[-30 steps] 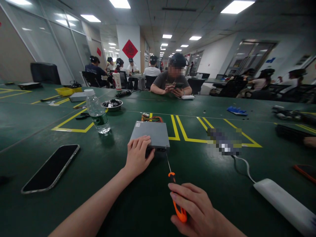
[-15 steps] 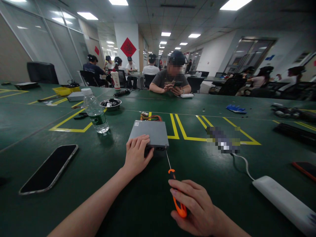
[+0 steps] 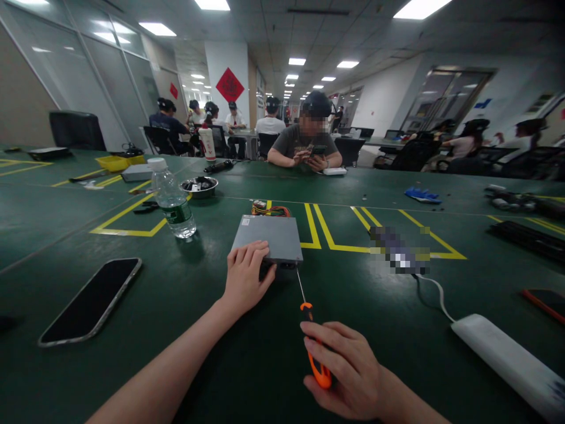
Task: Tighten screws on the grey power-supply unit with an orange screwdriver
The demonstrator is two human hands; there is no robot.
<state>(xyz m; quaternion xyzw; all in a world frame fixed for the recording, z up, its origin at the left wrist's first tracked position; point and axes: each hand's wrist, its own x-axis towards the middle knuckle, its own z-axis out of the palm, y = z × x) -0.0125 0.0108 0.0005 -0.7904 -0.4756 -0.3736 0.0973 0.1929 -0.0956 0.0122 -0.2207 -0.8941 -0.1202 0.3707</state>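
A grey computer power supply [image 3: 270,234] lies flat on the green table, its bundle of coloured wires [image 3: 274,210] at the far side. My left hand [image 3: 249,272] is closed on its near left corner, fingers on top and thumb against the front face. In my right hand [image 3: 348,368] is a screwdriver [image 3: 306,311] with an orange and black handle, held between thumb and fingers. The thin shaft points away from me, and its tip meets the lower right of the front face. Any screw there is too small to make out.
Left of the power supply stands a water bottle [image 3: 173,203], with a phone [image 3: 92,300] nearer me. Behind the bottle is a metal bowl [image 3: 199,187] of small parts. A white power strip [image 3: 503,359] lies at right. Across the table sits a person [image 3: 304,141] holding a phone.
The view has shifted very slightly. The screwdriver handle and my right fingers have moved a touch to the left, while its tip stays at the power supply. My left hand keeps its hold.
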